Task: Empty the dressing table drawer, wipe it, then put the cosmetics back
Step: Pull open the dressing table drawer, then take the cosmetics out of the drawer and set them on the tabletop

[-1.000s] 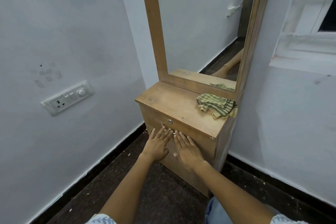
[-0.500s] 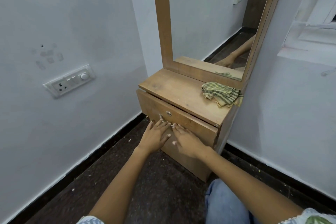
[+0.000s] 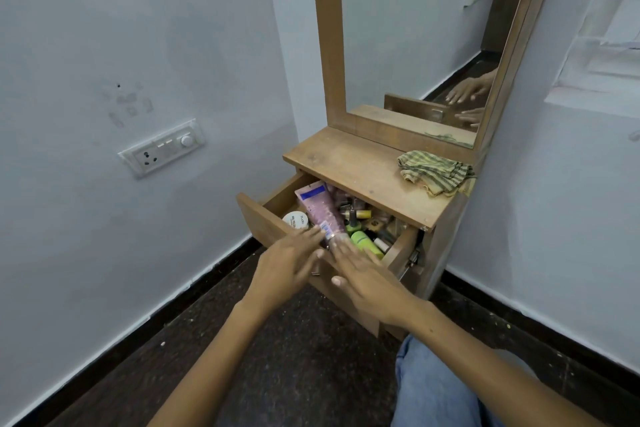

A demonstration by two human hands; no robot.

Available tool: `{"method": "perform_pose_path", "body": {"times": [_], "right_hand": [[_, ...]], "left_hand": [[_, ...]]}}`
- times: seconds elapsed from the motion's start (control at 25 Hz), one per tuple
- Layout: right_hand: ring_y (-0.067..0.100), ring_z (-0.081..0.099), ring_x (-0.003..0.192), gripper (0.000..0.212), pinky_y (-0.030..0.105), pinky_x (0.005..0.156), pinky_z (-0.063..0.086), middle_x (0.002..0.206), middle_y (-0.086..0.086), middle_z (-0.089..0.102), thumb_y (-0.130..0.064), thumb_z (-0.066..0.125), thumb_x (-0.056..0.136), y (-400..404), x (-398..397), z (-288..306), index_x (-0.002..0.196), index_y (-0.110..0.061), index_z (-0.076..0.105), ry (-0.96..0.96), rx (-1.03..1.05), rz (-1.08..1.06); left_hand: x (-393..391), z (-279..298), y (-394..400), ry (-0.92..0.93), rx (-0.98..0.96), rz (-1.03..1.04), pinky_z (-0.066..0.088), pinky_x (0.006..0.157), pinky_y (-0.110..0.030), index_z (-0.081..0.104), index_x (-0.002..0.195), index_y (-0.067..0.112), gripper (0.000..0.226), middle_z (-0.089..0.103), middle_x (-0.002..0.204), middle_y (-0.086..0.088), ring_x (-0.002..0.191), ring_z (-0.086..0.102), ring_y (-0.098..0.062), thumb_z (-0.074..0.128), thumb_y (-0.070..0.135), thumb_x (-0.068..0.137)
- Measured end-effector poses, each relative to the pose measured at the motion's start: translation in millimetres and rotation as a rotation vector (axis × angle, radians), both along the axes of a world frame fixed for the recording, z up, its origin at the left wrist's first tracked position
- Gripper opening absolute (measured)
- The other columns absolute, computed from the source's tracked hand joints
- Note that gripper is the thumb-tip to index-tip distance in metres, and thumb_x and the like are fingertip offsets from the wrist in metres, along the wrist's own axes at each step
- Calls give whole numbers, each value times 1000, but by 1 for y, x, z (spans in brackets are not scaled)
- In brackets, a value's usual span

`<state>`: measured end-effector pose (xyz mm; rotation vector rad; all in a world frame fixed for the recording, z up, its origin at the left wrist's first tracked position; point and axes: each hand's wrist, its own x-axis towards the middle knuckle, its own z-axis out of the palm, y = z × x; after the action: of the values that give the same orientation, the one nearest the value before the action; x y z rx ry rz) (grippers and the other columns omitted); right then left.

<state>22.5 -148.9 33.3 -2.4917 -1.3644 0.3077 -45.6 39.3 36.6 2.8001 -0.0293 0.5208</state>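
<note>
The wooden dressing table's drawer (image 3: 261, 218) stands pulled out, full of cosmetics. A pink tube (image 3: 320, 210) lies on top, a white round jar (image 3: 296, 220) sits at the left, a green bottle (image 3: 365, 243) at the right, and several small nail polish bottles (image 3: 353, 210) behind. My left hand (image 3: 287, 265) and my right hand (image 3: 363, 279) hover over the drawer's front edge, fingers spread, holding nothing. A striped green cloth (image 3: 434, 172) lies crumpled on the right of the table top (image 3: 346, 163).
A tall mirror (image 3: 415, 38) rises at the back of the table and reflects my hands. White walls close in on both sides, with a switchboard (image 3: 162, 147) on the left wall. Dark floor (image 3: 294, 357) lies in front; my jeans-clad knee (image 3: 440, 388) is at lower right.
The drawer has gone from shut to pulled well out, showing the cosmetics. My hands have come off its front face and now hover over its front edge. The view has moved closer.
</note>
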Motion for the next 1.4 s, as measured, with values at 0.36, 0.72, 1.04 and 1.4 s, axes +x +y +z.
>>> {"method": "perform_pose_path", "body": {"times": [0.36,0.72,1.04,1.4], "right_hand": [[13,-20,144,62,39,119,-10,160,2,-11,-42,20,103,18,-54,-11,152,-12,-3,8,16,35],[14,-16,146,64,39,118,-8,161,2,-8,-45,20,102,26,-79,-18,152,-13,-4,-33,21,20],[2,6,144,59,25,115,4,159,-2,18,-49,25,100,22,-72,-16,151,-18,21,308,269,-40],[11,60,97,30,25,84,47,122,0,63,-24,55,96,15,5,6,124,-15,60,83,459,-206]], "left_hand": [[-47,-12,7,267,101,-4,0,117,-30,25,147,30,49,18,153,14,144,11,-3,30,43,101],[-75,-18,13,259,65,31,2,116,-30,21,146,33,49,13,147,21,139,10,2,33,44,100],[-62,-5,6,285,105,98,21,114,-31,44,140,27,46,45,145,6,136,38,-11,39,45,97],[8,15,-5,236,-113,481,44,97,-41,65,111,8,27,68,103,-12,94,62,-26,47,23,96]]}}
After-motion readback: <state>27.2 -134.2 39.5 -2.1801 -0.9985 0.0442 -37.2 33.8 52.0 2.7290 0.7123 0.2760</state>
